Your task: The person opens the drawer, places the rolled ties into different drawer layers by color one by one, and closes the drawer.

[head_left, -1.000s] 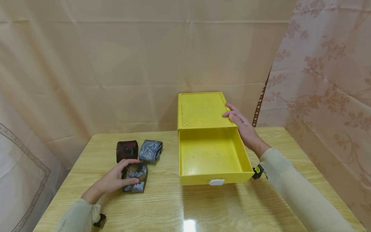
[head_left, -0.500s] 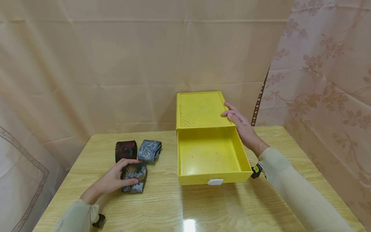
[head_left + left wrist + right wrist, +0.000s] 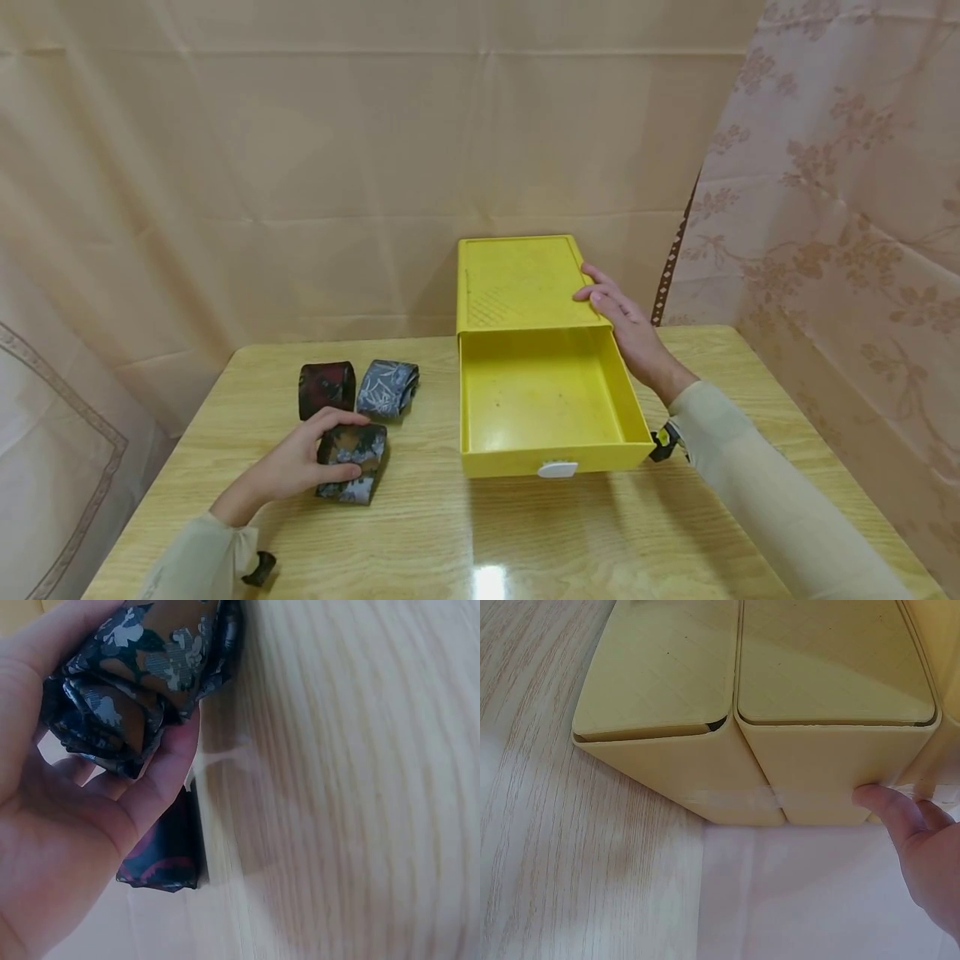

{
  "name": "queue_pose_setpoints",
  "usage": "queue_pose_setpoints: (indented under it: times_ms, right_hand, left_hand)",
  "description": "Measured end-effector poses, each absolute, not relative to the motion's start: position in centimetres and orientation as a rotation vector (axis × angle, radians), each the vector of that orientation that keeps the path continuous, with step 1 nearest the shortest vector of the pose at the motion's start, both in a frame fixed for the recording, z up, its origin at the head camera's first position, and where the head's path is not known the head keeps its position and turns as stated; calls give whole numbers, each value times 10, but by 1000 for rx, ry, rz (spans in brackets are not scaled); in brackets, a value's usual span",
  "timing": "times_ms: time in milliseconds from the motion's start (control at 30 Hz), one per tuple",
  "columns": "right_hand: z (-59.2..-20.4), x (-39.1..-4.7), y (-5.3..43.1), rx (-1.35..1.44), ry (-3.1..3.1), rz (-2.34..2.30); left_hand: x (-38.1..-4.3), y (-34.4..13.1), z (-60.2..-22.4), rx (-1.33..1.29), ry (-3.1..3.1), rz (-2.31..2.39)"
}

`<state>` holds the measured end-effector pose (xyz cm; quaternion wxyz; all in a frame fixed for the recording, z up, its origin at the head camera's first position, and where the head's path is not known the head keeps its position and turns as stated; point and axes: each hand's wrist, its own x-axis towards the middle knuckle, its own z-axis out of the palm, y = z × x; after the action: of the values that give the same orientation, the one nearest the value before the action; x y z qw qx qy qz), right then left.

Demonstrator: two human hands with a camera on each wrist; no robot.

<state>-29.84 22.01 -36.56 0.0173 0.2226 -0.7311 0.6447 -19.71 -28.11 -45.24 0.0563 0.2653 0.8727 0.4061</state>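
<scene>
In the head view my left hand (image 3: 288, 467) pinches a rolled necktie (image 3: 360, 446) with brown and grey-blue flowers, thumb at its near side and fingers over its far side. The left wrist view shows the coiled end of this floral necktie (image 3: 112, 716) between thumb and fingers, tilted above the table. Just behind it lie a dark red and black rolled necktie (image 3: 327, 390) and a grey-blue leaf-patterned one (image 3: 387, 389). My right hand (image 3: 633, 333) rests on the right top edge of a yellow drawer unit (image 3: 517, 279), fingers extended. Its top drawer (image 3: 555, 461) is pulled out, with nothing inside.
Lower drawer fronts (image 3: 652, 667) of the unit show in the right wrist view, with clear tape (image 3: 735, 797) along the side. The wooden table (image 3: 420, 533) ends against a beige curtain (image 3: 337, 167) behind; a flowered cloth (image 3: 855, 208) hangs at right.
The floral necktie has tilted and shifted slightly right in my left hand. My right hand and the drawer unit stay where they were.
</scene>
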Motion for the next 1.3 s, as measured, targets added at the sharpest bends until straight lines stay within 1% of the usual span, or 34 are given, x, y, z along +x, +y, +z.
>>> queue_pose_setpoints:
  times_ms: [967, 1300]
  right_hand:
    - [-364, -298, 220, 695, -2272, 1993]
    - [-365, -299, 220, 686, -2279, 1986]
  left_hand:
    - [-199, -275, -431, 786, 2607, 1322]
    - [-200, -263, -415, 876, 2572, 1319]
